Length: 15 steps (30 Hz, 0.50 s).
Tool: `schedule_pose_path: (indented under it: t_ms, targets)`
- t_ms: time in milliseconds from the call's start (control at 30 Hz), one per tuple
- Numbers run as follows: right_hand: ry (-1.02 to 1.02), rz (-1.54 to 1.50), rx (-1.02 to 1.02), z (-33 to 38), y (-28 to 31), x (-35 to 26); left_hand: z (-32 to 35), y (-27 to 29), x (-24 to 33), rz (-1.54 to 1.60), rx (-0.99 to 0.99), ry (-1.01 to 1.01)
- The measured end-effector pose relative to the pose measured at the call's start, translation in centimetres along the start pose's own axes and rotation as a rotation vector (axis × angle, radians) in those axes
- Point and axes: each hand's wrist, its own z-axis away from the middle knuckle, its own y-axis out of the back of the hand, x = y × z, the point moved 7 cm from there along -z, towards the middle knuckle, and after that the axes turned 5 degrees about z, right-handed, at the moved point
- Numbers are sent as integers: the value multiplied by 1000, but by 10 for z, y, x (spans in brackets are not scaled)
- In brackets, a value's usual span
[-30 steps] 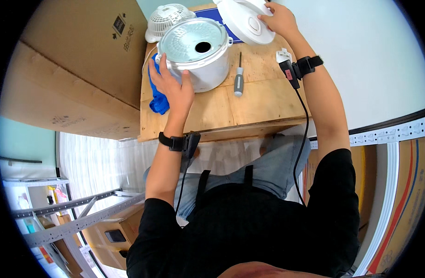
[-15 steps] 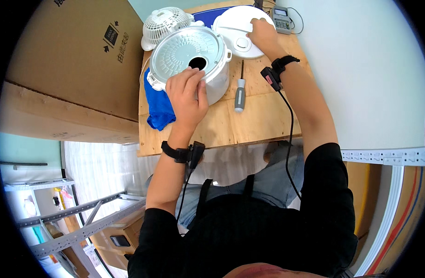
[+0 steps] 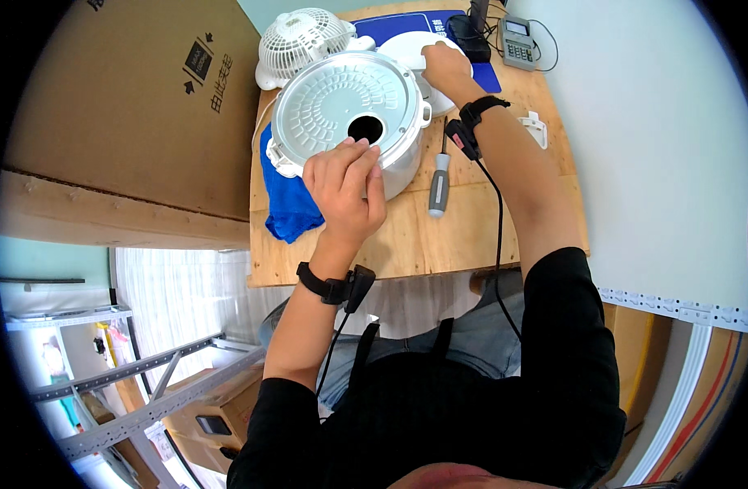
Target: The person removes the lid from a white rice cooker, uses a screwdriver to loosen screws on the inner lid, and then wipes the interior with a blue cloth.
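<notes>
Left grip (image 3: 347,189) touches white cooker (image 3: 341,106), metal face upward, axis vertical

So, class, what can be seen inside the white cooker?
Only darkness through the round hole; the pale ridged plate across the white cooker covers everything else inside.

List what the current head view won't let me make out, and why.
All in the head view:
White cooker: interior, hidden by the pale top plate.
White lid: partly behind the right hand and cooker.
Blue cloth: partly behind the cooker.
Grey keypad: key markings too small.
Large cardboard box: cut off by the top edge.
</notes>
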Motion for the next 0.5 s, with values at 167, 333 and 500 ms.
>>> schedule_pose_path:
  t_ms: [167, 333, 500]
  targets:
    - [-32, -31, -39, -9, -9, -1, 2, 0, -1, 2, 6, 3]
    - [-53, -60, -72, -15, -15, 4, 4, 0, -1, 7, 23, 4]
    - [-72, -119, -101, -10, -9, 5, 3, -1, -2, 4, 36, -19]
